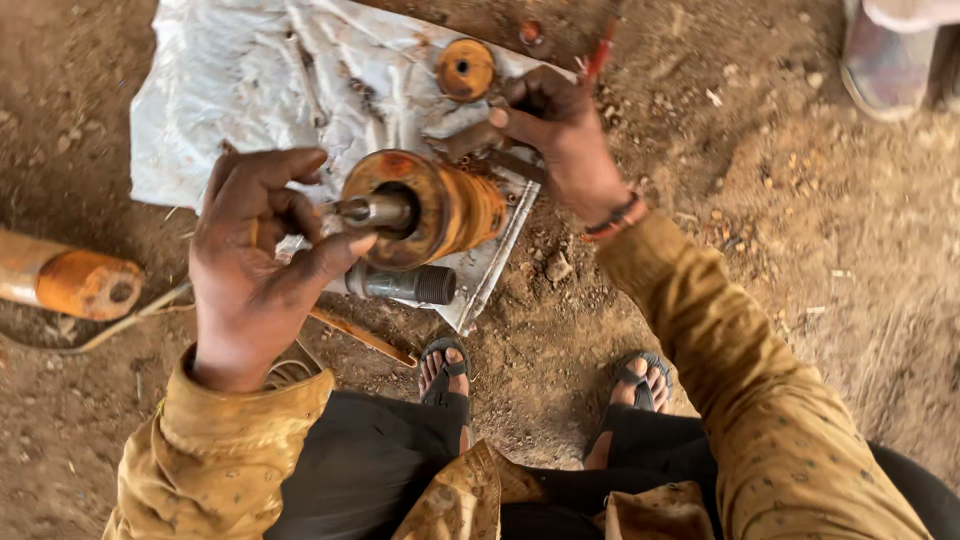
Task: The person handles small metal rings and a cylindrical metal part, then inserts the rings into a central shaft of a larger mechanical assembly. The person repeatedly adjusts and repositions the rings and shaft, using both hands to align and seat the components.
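Note:
My left hand (255, 265) grips the metal shaft (375, 212) that sticks out of a rusty orange cylindrical pump part (445, 208), held above a white sheet (250, 90). My right hand (560, 135) reaches over the sheet and closes on a small dark metal tube (470, 138) beside the pump part. A red-handled tool (600, 50) pokes up behind that hand. A grey threaded metal cylinder (405, 284) lies on the sheet's near edge, just below the pump part. An orange disc with a centre hole (465, 68) rests farther back on the sheet.
An orange pipe end (80, 282) lies on the dirt at the left with a thin cord by it. A flat rusty strip (365, 338) lies near my sandalled feet (445, 370). Another person's shoe (885, 65) stands at top right on bare soil.

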